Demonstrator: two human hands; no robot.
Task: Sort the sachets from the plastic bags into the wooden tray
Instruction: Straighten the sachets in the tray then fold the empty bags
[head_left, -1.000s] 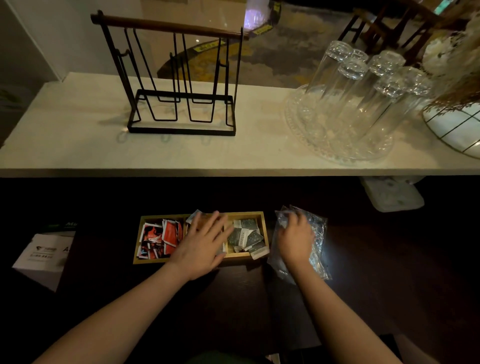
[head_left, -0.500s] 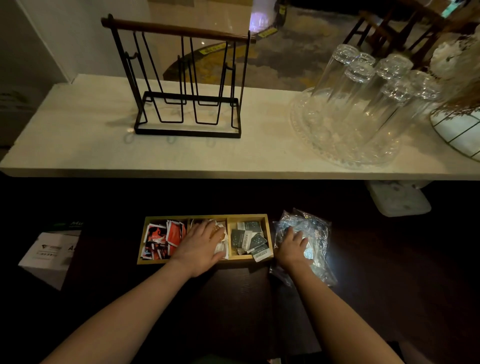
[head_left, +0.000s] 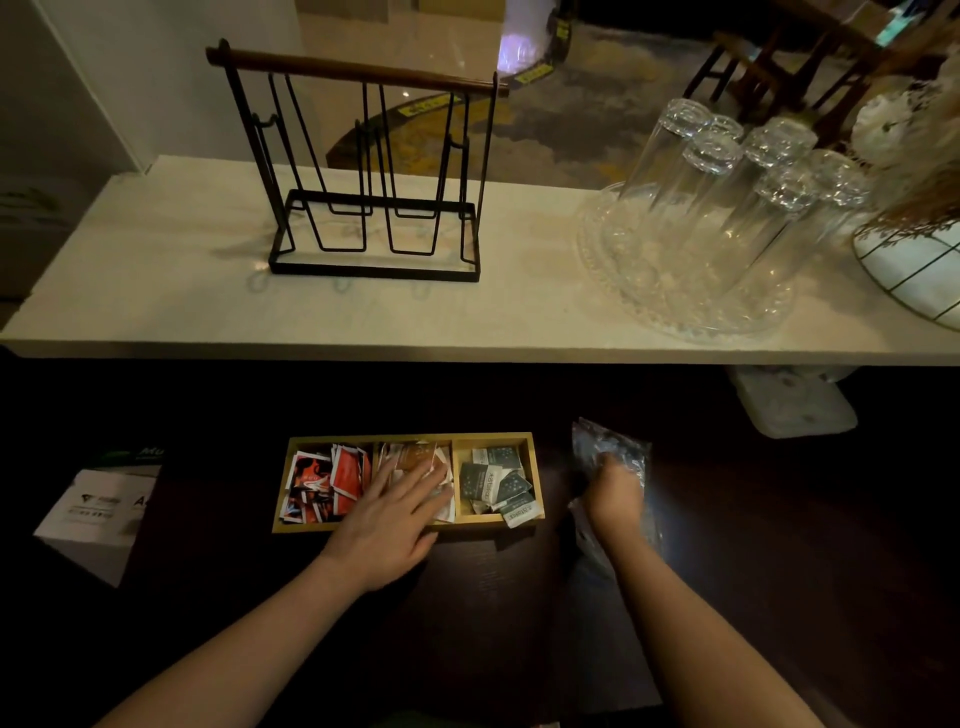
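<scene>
A wooden tray (head_left: 493, 437) with three compartments lies on the dark lower table. Red sachets (head_left: 319, 480) fill its left compartment, pale brown ones (head_left: 410, 454) the middle, dark green ones (head_left: 496, 480) the right. My left hand (head_left: 395, 512) lies flat, fingers spread, on the sachets of the middle compartment and over the tray's near rim. To the right of the tray lies a crumpled clear plastic bag (head_left: 602, 441). My right hand (head_left: 613, 493) rests on it with the fingers curled into the plastic.
A white box (head_left: 96, 512) sits at the left of the dark table. The pale upper counter holds a black wire rack (head_left: 374, 171), a glass tray (head_left: 649, 306) of upturned glasses (head_left: 727, 171) and a white wire-patterned bowl (head_left: 914, 260) at far right.
My left hand slid back toward me from the tray's middle compartment. My right hand stays on the plastic bag, its fingers curling tighter into it. The camera shifted slightly.
</scene>
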